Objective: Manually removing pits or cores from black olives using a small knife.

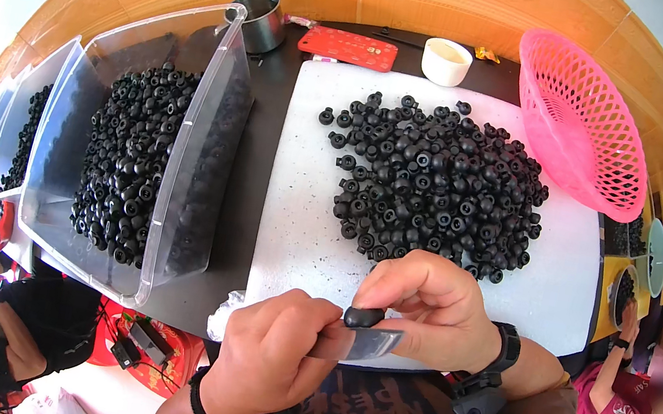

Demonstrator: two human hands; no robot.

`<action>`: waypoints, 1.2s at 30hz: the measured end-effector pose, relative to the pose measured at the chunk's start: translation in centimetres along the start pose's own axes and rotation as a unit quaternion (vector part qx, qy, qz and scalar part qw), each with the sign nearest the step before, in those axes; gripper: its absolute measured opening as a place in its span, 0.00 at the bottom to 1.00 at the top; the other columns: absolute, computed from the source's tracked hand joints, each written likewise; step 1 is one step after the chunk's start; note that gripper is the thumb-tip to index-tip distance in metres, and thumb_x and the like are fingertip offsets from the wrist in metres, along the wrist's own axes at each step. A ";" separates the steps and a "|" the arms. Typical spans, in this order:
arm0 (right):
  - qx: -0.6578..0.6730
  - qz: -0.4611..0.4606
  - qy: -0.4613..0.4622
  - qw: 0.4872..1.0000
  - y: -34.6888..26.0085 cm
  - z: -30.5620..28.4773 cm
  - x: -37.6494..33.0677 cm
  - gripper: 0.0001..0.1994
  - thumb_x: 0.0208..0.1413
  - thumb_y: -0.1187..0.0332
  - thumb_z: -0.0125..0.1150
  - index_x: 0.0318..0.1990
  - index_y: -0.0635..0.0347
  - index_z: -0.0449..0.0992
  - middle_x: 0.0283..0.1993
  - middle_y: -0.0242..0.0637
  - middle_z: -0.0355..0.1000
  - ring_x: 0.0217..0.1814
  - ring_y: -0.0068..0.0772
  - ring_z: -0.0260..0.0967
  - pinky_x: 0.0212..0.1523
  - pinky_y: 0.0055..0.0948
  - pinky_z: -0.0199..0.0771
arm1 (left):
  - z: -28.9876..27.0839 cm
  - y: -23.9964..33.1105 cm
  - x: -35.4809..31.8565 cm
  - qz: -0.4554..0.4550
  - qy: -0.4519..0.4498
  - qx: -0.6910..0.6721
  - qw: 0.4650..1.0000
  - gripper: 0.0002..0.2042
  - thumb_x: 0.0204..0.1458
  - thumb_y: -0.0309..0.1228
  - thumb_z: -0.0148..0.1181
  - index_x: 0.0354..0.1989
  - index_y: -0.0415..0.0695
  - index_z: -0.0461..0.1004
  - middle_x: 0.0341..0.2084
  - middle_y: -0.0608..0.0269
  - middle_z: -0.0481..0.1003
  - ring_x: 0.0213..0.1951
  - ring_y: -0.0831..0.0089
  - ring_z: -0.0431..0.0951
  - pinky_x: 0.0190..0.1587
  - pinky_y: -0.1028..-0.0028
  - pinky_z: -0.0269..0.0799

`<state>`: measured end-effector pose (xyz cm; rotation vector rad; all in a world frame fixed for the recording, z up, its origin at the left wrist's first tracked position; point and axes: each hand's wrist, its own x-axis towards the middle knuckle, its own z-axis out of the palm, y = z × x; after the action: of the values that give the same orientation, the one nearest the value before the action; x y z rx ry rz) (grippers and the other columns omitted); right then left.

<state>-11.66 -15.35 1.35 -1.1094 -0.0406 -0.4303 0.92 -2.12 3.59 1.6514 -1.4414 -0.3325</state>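
My left hand (266, 357) is closed around a flat metal blade (374, 345); its handle is hidden in my fist. Between the thumb and fingers of my right hand (440, 308) is a small black rounded part (363, 317), held right against the blade and my left fingertips. Just beyond my hands, a large heap of black knob-like parts (438, 181) with holed ends lies on a white foam board (291, 235). To the left stands a clear plastic bin (198, 183) holding many similar black parts.
Behind the board are a metal cup (263, 23), a red flat case (348, 48) and a cream cup (446, 62). A pink woven basket (623, 161) leans at the far right. More bins (28, 118) line the left. Other people work on both sides, including one in a maroon shirt (614, 408).
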 end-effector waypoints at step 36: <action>-0.145 -0.095 -0.022 0.985 -1.1 0.4 0.0 0.13 0.42 0.85 0.60 0.38 0.67 0.70 0.32 0.42 0.71 0.32 0.32 0.70 0.30 0.26 0.68 | 0.9 -3.1 0.5 -0.223 -0.039 -0.171 0.959 0.05 0.55 0.28 0.48 0.30 0.39 0.64 0.16 0.65 0.65 0.17 0.81 0.62 0.19 0.80 0.57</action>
<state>-11.96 -15.34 2.45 -1.4091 -0.1269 -0.5957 2.45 -3.20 0.87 1.6710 -0.9827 -0.8587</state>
